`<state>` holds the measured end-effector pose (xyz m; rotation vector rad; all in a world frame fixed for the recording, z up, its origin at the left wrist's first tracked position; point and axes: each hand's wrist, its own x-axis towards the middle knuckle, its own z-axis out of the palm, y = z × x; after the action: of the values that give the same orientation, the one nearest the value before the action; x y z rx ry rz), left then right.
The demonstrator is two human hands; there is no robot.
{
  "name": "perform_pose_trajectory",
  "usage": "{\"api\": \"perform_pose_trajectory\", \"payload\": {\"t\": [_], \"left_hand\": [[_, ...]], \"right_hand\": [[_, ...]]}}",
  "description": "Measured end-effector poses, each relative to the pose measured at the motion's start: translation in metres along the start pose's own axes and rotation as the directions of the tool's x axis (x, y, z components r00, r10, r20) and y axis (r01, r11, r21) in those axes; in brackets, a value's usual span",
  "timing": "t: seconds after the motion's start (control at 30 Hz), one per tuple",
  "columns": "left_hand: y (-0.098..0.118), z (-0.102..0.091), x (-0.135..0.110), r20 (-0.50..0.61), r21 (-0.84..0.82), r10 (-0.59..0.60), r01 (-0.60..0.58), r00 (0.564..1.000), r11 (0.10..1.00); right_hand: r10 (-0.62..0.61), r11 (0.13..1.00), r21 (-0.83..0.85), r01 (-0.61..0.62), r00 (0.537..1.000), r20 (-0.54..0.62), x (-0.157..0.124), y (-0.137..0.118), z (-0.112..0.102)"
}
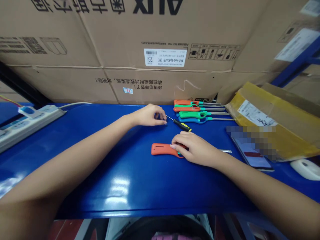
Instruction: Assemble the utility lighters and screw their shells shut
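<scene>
An orange long-necked lighter (162, 149) lies flat across the blue table, its metal tube pointing right. My right hand (193, 148) rests over its middle, thumb and fingers closed around it and hiding the trigger area. Farther back, my left hand (151, 115) has its fingers curled towards the thumb; a tiny shiny sliver shows at the thumb tip, too small to name. Just right of those fingers lies a screwdriver (182, 125) with a black and yellow handle, its thin shaft pointing at my left hand.
Several orange, green and blue lighters (191, 115) lie stacked at the back. On the right are a yellow-taped carton (275, 123), a phone (257, 158) and a white mouse (306, 169). A power strip (32, 123) sits left; a large cardboard box (125, 40) walls the back.
</scene>
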<state>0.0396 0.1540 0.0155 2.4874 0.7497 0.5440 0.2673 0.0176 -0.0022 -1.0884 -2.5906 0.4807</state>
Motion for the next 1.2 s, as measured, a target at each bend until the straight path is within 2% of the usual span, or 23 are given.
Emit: {"api": "perform_pose_trajectory", "payload": {"t": [0.1, 0.27, 0.37, 0.43, 0.5, 0.57, 0.73, 0.87, 1.0, 1.13, 1.2], "left_hand": [[0.003, 0.012, 0.001, 0.051, -0.031, 0.002, 0.000, 0.999, 1.000], [0.004, 0.022, -0.004, -0.002, -0.121, -0.066, 0.065, 0.998, 0.991], [0.011, 0.022, -0.015, -0.059, -0.205, -0.139, 0.125, 0.988, 0.971], [0.019, 0.022, -0.028, -0.094, -0.289, -0.215, 0.180, 0.972, 0.940], [0.030, 0.023, -0.044, -0.112, -0.404, -0.301, 0.233, 0.947, 0.885], [0.040, 0.026, -0.061, -0.111, -0.518, -0.382, 0.275, 0.917, 0.810], [0.058, 0.030, -0.088, -0.047, -0.700, -0.536, 0.355, 0.843, 0.620], [0.064, 0.031, -0.091, 0.053, -0.788, -0.592, 0.398, 0.804, 0.469], [0.067, 0.036, -0.092, 0.081, -0.837, -0.618, 0.390, 0.782, 0.384], [0.069, 0.035, -0.094, 0.068, -0.888, -0.654, 0.344, 0.754, 0.305], [0.069, 0.033, -0.095, 0.072, -0.908, -0.671, 0.326, 0.738, 0.262]], "right_hand": [[-0.012, 1.000, -0.005, 0.012, 1.000, -0.015, 0.000, 0.001, 0.001], [-0.020, 1.000, -0.020, 0.019, 0.997, -0.070, 0.000, 0.001, 0.003], [0.027, 0.999, -0.040, -0.035, 0.980, -0.196, 0.001, 0.004, 0.000], [0.083, 0.993, -0.054, -0.104, 0.947, -0.310, 0.001, 0.008, -0.003], [0.130, 0.983, -0.065, -0.169, 0.910, -0.393, 0.002, 0.015, -0.007], [0.162, 0.973, -0.082, -0.215, 0.892, -0.421, 0.002, 0.022, -0.010], [0.215, 0.948, -0.138, -0.285, 0.899, -0.381, 0.005, 0.032, -0.012], [0.250, 0.935, -0.158, -0.316, 0.907, -0.339, 0.009, 0.033, -0.011], [0.285, 0.936, -0.112, -0.334, 0.905, -0.317, 0.009, 0.037, -0.004], [0.323, 0.941, 0.020, -0.338, 0.878, -0.352, 0.008, 0.037, -0.003], [0.352, 0.935, 0.114, -0.335, 0.844, -0.405, 0.008, 0.032, -0.008]]}}
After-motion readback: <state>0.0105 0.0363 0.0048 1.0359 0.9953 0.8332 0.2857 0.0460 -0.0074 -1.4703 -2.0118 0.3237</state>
